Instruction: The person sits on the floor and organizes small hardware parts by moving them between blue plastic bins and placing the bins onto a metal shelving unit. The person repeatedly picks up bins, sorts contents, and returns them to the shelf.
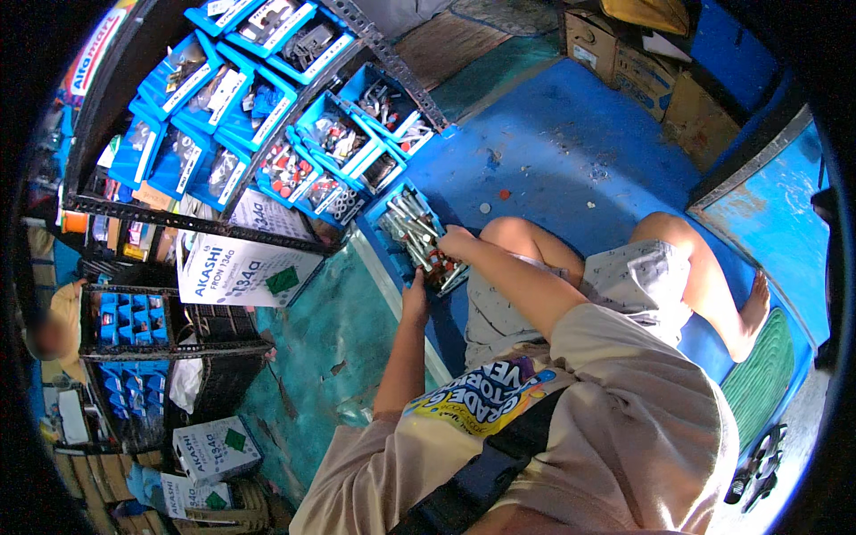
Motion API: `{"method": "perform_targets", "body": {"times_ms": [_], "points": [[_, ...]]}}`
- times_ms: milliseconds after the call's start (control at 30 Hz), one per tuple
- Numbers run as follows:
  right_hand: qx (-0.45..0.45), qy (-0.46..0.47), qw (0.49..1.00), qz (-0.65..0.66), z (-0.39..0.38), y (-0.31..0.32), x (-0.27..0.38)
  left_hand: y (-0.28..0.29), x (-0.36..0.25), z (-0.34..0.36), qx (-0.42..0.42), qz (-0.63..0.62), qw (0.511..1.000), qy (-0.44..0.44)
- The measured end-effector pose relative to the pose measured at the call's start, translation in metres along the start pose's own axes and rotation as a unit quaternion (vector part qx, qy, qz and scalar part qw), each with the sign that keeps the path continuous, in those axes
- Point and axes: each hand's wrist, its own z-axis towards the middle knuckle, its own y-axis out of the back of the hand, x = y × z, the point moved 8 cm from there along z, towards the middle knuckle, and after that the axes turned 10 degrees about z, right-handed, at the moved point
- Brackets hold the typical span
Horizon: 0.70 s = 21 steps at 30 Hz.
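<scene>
A blue plastic bin (378, 234) filled with long silver bolts (408, 219) sits in front of me, beside my bent leg. Some red pieces lie among the metal at its near end. My right hand (456, 241) reaches over the bin's right side, its fingers bent down at the bolts; whatever they pinch is too small to make out. At the near end my left hand (415, 296) touches the bin, thumb up along its edge. Most of the left fingers are hidden, so their grip cannot be seen.
Several blue bins of small hardware (334, 135) fill a black metal rack (169, 217) at the far left. White cartons (241, 269) stand below it. Cardboard boxes (644, 78) line the far right. A green mat (762, 379) and sandals (758, 473) lie right. Another person (67, 325) is far left.
</scene>
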Motion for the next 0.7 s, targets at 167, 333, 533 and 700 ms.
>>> {"method": "perform_targets", "body": {"times_ms": [167, 333, 533, 700], "points": [[0.071, -0.020, 0.996, 0.041, 0.002, -0.009, -0.006, 0.003, 0.000, 0.006, 0.026, 0.012, 1.000, 0.012], [0.108, 0.045, 0.993, 0.020, -0.010, -0.016, 0.008, 0.006, -0.008, -0.004, 0.099, -0.159, 0.980, -0.066], [0.168, -0.015, 0.975, 0.142, -0.033, -0.028, 0.008, -0.005, 0.006, -0.036, 0.137, -0.176, 0.975, -0.013], [0.124, -0.020, 0.978, 0.166, -0.032, -0.025, 0.006, 0.004, 0.012, -0.045, 0.087, -0.068, 0.993, 0.045]]}}
